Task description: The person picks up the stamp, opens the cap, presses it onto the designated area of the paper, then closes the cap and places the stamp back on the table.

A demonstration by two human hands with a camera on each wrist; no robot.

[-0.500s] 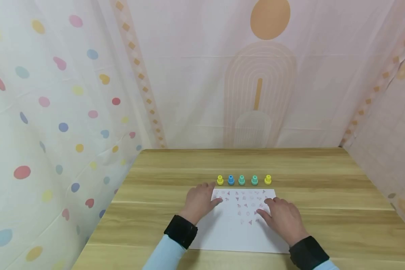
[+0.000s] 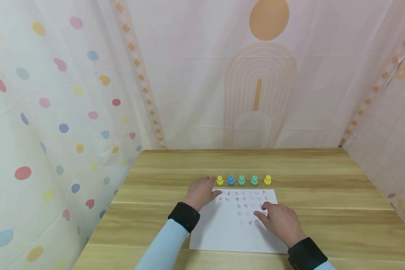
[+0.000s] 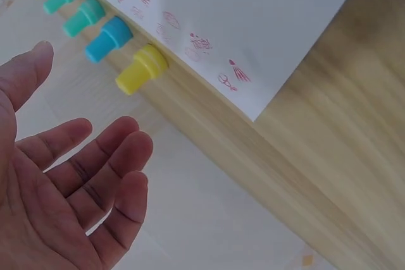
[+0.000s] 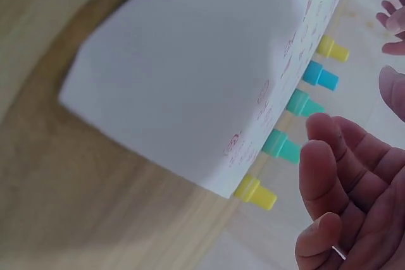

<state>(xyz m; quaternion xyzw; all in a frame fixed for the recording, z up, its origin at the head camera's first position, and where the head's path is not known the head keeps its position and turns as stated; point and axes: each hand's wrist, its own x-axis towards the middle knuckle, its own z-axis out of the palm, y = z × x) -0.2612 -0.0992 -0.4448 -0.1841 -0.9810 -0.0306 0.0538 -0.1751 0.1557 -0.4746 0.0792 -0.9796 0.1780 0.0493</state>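
Small stamps stand upright in a row behind a white paper sheet [image 2: 219,236] printed with red marks. From left to right they are a yellow stamp [image 2: 220,180], a blue stamp [image 2: 231,180], two green stamps [image 2: 241,180] and another yellow stamp [image 2: 267,180]. My left hand [image 2: 201,192] hovers over the paper's far left corner, fingertips close beside the left yellow stamp. Its fingers are loosely bent and hold nothing in the left wrist view. Over the sheet's right side is my right hand [image 2: 282,220], fingers relaxed, nothing in its grasp.
The wooden table [image 2: 324,195] carries the sheet and stamps. Patterned cloth [image 2: 195,75] hangs behind the table's far edge, and dotted cloth [image 2: 54,150] runs along the left side. Red printed marks [image 2: 245,205] cover the upper and right part of the paper.
My left hand has moved forward, away from my body, coming closer to the left yellow stamp. The right hand has shifted slightly left and nearer to me. Stamps and paper stay put.
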